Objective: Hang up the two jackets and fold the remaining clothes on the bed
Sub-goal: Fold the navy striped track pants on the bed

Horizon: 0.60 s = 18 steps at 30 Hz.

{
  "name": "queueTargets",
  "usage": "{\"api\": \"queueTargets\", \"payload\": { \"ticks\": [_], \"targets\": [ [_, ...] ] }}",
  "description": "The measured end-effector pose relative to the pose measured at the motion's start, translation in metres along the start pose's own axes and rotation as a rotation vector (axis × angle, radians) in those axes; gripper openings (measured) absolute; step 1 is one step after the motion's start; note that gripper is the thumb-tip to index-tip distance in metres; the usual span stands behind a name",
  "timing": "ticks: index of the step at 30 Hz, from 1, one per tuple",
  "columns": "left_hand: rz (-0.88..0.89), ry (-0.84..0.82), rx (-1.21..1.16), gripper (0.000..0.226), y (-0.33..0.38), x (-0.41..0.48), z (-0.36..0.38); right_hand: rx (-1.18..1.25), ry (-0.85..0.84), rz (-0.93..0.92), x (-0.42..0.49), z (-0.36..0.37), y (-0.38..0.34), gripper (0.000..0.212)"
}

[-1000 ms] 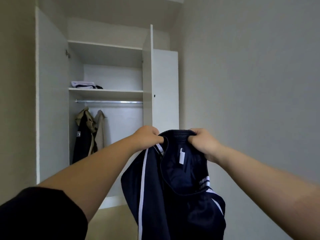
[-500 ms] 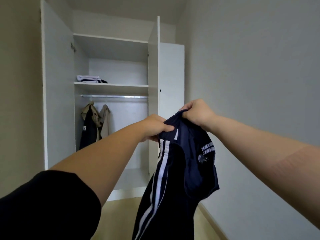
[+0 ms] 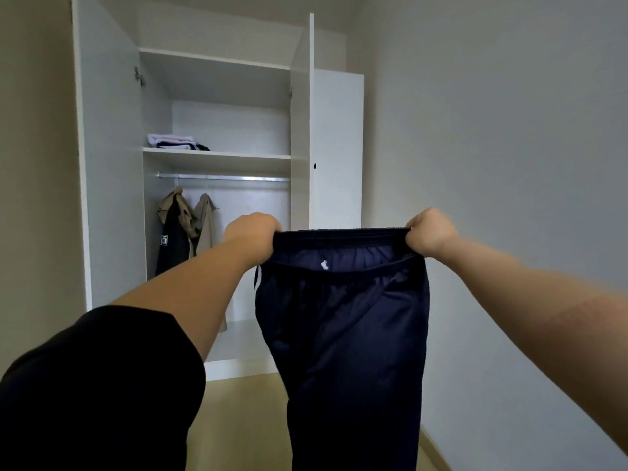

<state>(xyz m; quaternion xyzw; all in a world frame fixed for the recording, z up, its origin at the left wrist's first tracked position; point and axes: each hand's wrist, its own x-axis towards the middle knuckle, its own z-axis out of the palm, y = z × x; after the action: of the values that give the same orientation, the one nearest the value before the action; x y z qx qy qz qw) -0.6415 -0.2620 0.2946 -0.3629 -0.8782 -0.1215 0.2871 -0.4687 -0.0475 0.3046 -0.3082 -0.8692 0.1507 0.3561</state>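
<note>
Head camera view, looking forward over both outstretched arms. Left hand (image 3: 253,234) and right hand (image 3: 430,232) are each closed in a fist around one end of the elastic waistband of a pair of dark navy track trousers (image 3: 343,321), pulling it taut and level between them. The slippery fabric hangs straight down in mid-air, out of view at the bottom; no bed is in view.

Possible trouble: the legs may be twisted or uneven below, so a fold started from here could come out crooked, and the smooth cloth could slide from a loosened grip.

Far left stands a tall white open wardrobe (image 3: 108,164). Two jackets, one beige and navy (image 3: 175,232), one plain beige (image 3: 207,222), hang from its silver metal rail (image 3: 224,177). On the shelf above lies a small stack of folded white and dark clothes (image 3: 176,141).
</note>
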Motion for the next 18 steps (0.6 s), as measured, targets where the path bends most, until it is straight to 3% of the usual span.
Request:
{"api": "queueTargets", "payload": {
  "ticks": [5, 8, 10, 14, 18],
  "targets": [
    [-0.123, -0.058, -0.134, 0.023, -0.004, 0.003, 0.015, 0.324, -0.004, 0.19, 0.0, 0.009, 0.006, 0.02],
    [-0.184, -0.102, -0.427, 0.021, -0.001, 0.005, 0.027, 0.456, -0.02, 0.266, -0.002, 0.01, 0.01, 0.024],
    [-0.228, -0.121, -0.628, 0.025, 0.001, 0.006, 0.031, 0.554, -0.093, 0.297, -0.006, 0.01, 0.012, 0.021],
    [-0.267, -0.158, -0.789, 0.029, 0.005, 0.004, 0.036, 0.725, -0.239, 0.352, -0.01, 0.008, 0.022, 0.013],
    [-0.172, -0.418, -1.084, 0.043, 0.011, -0.01, 0.031, 0.698, -0.192, 0.367, -0.009, 0.009, 0.03, 0.013]
  ]
}}
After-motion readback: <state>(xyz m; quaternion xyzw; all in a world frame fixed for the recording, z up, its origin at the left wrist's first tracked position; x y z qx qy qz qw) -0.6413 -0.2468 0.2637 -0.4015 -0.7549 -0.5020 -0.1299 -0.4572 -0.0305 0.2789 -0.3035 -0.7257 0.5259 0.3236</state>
